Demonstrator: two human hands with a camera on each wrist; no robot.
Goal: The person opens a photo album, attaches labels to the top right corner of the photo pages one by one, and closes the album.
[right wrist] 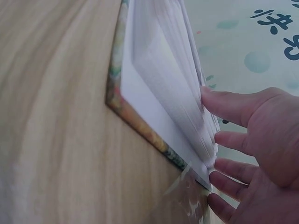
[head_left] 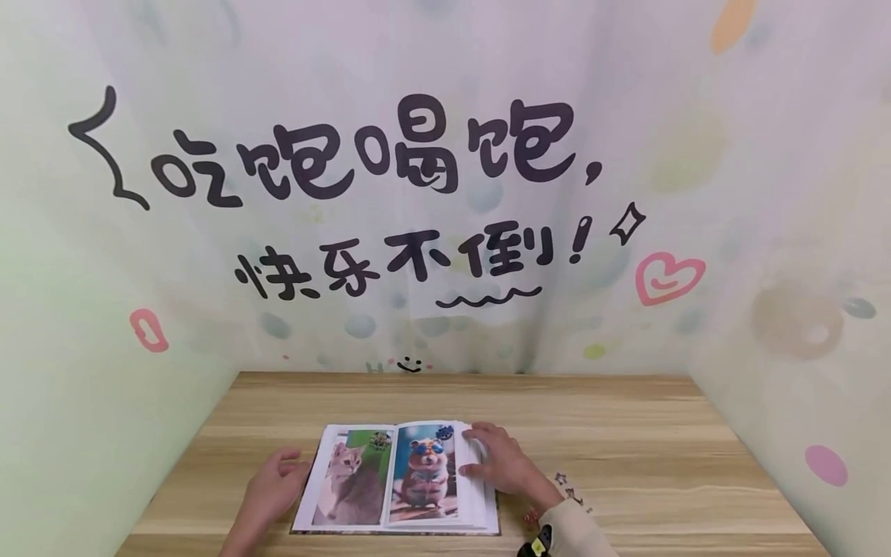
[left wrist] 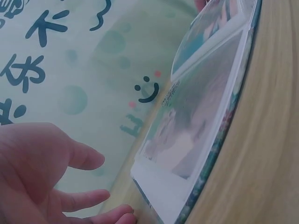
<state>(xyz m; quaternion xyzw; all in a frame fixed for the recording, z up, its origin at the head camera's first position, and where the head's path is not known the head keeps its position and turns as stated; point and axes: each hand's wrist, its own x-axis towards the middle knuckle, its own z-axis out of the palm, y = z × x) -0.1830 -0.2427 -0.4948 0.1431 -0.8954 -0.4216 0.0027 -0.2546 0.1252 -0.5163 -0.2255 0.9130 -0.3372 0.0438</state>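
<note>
An open photo album [head_left: 479,503] lies on the table, showing a cat photo [head_left: 351,483] on the left page and a photo of a hamster in sunglasses [head_left: 426,476] on the right. Beside the album's left edge is my left hand [head_left: 274,483], fingers relaxed and holding nothing; the left wrist view shows a gap between it and the cover. My right hand [head_left: 504,460] is at the right side, its fairly straight fingers and thumb touching the edges of the stacked pages [right wrist: 187,93]. Those pages stand slightly fanned above the patterned back cover [right wrist: 140,121].
The wood-grain table [head_left: 626,433] ends at a printed curtain [head_left: 418,46] with dark lettering and doodles, which also encloses both sides. A clear plastic piece [right wrist: 182,193] shows by the album's edge near my right fingers.
</note>
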